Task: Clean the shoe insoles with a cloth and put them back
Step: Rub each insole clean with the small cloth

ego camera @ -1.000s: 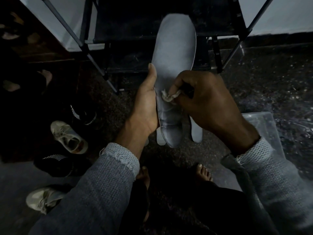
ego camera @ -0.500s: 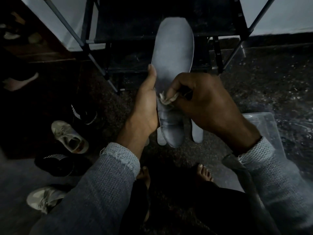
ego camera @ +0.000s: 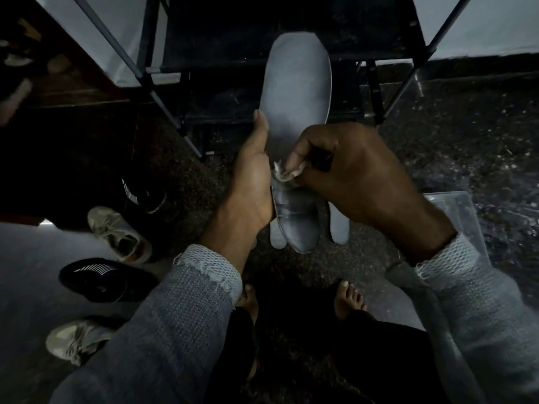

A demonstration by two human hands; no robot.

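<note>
Gripping from the left at mid-frame, the left hand (ego camera: 250, 182) holds the grey insole (ego camera: 297, 91) upright by its edge, while the right hand (ego camera: 350, 179) pinches a small cloth (ego camera: 281, 174) against its middle. Wiping looks underway; two more insoles (ego camera: 339, 228) peek out behind, and shoes (ego camera: 119, 233) at lower left await refitting. Since a second ago, the cloth has barely shifted.

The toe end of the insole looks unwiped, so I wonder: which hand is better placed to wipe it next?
Right. The right hand already pinches the cloth against the insole, just below the toe end; the left hand grips the insole's edge, steadying it.
</note>
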